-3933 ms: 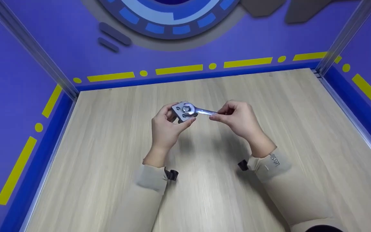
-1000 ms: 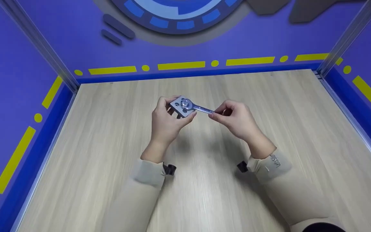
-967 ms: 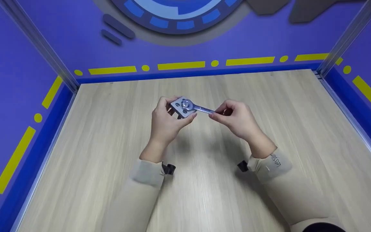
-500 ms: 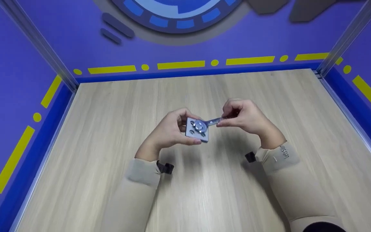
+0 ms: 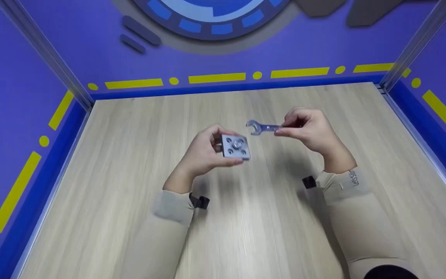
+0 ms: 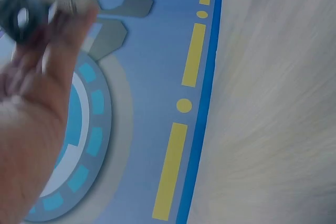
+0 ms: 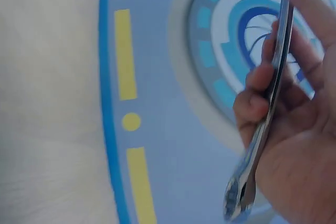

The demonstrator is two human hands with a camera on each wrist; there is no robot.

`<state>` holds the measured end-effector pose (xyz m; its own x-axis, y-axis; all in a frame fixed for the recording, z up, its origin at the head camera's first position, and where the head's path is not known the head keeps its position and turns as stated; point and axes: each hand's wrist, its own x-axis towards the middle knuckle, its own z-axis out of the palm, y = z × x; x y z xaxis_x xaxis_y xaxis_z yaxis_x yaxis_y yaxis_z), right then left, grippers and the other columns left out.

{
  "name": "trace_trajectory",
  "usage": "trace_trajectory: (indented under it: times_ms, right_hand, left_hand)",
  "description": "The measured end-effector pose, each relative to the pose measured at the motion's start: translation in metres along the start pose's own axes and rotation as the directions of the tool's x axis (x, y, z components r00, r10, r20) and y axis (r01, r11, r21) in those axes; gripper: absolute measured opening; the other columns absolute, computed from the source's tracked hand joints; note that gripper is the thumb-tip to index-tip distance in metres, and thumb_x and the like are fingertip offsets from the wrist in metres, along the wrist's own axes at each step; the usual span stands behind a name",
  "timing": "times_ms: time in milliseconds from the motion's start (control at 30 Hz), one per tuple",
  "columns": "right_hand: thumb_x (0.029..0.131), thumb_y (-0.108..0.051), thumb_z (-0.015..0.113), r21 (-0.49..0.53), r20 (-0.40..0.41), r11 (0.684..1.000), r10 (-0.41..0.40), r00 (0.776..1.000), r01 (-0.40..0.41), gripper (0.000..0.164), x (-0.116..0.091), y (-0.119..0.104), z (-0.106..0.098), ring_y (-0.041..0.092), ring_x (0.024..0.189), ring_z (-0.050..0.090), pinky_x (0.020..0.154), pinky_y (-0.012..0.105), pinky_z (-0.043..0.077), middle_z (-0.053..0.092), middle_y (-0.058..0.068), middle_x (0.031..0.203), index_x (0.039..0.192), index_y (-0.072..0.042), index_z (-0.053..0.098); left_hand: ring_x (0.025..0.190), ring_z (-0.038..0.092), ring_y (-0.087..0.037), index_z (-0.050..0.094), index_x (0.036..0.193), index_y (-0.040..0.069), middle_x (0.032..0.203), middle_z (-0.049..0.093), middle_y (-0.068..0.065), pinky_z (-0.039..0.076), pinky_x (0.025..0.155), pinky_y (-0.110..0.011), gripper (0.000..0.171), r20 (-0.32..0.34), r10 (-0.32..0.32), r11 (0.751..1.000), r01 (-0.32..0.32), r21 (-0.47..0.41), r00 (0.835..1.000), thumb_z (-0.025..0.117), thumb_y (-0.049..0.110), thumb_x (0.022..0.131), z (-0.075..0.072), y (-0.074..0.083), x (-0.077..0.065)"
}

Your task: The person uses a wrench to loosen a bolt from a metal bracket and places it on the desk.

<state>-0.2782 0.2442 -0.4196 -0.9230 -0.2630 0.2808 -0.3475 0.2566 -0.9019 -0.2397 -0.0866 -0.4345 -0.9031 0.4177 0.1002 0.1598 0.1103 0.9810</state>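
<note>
My left hand (image 5: 205, 153) grips a square grey metal plate (image 5: 229, 152) by its edges, thumb along the near edge. The plate has holes near its corners and a hex-headed bolt (image 5: 237, 144) in its middle. Blurred and cut off, the metal part (image 6: 23, 11) shows at the top left of the left wrist view. To the right, my right hand (image 5: 312, 130) pinches a shiny wrench (image 5: 267, 128) by its handle. The wrench's open-ended head points left, apart from the bolt and slightly above it in the head view. Its other end shows low in the right wrist view.
Both hands are over a light wood table (image 5: 141, 162). Blue printed panels (image 5: 207, 58) with yellow marks wall in the back and both sides, with metal posts at the corners. Small black devices sit at both sleeve cuffs.
The wrench has come off the bolt and moved up and right with my right hand. My left hand has shifted the plate right and somewhat lower, turning it more squarely to the head camera.
</note>
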Motion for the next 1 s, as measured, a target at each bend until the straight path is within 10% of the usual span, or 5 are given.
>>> trace_trajectory:
  times_ms: [167,333,800,1000]
  right_hand:
    - [0.095,-0.018,0.094,-0.090,-0.120,0.992,0.080,0.990,-0.091,0.019,-0.005,-0.022,0.016,0.010,0.074,0.059,0.061,0.019,0.050,0.073,-0.007,0.087,0.095,-0.003,0.082]
    - [0.100,-0.019,0.090,-0.139,-0.114,0.980,0.126,0.986,-0.141,0.017,-0.010,-0.029,0.041,0.013,0.074,0.058,0.061,0.020,0.048,0.075,-0.001,0.089,0.101,-0.004,0.084]
    - [0.099,-0.018,0.089,-0.181,-0.078,0.967,0.170,0.982,-0.181,0.013,-0.013,-0.027,0.064,0.017,0.075,0.056,0.060,0.022,0.044,0.072,0.004,0.087,0.099,-0.005,0.084]
    - [0.099,-0.018,0.090,-0.205,-0.062,0.963,0.166,0.984,-0.175,0.012,-0.012,-0.026,0.066,0.017,0.075,0.055,0.059,0.022,0.043,0.071,0.003,0.086,0.099,-0.008,0.084]
  left_hand:
    - [0.128,0.075,-0.024,0.064,0.136,0.007,0.143,0.073,-0.007,0.066,0.116,-0.039,0.067,-0.284,0.055,0.997,-0.036,0.069,0.957,0.103,0.017,0.083,0.007,-0.002,0.005]
    - [0.136,0.071,-0.024,0.063,0.133,0.006,0.144,0.072,-0.007,0.059,0.124,-0.034,0.066,-0.433,0.119,0.988,-0.063,0.140,0.893,0.104,0.017,0.083,0.012,-0.005,0.007]
    - [0.139,0.071,-0.021,0.061,0.135,0.004,0.145,0.070,-0.006,0.056,0.126,-0.030,0.066,-0.528,0.199,0.972,-0.098,0.214,0.826,0.102,0.016,0.085,0.021,-0.008,0.008]
    - [0.140,0.071,-0.026,0.060,0.136,0.003,0.147,0.070,-0.010,0.057,0.126,-0.037,0.069,-0.526,0.208,0.968,-0.096,0.233,0.825,0.103,0.018,0.084,0.020,-0.007,0.007]
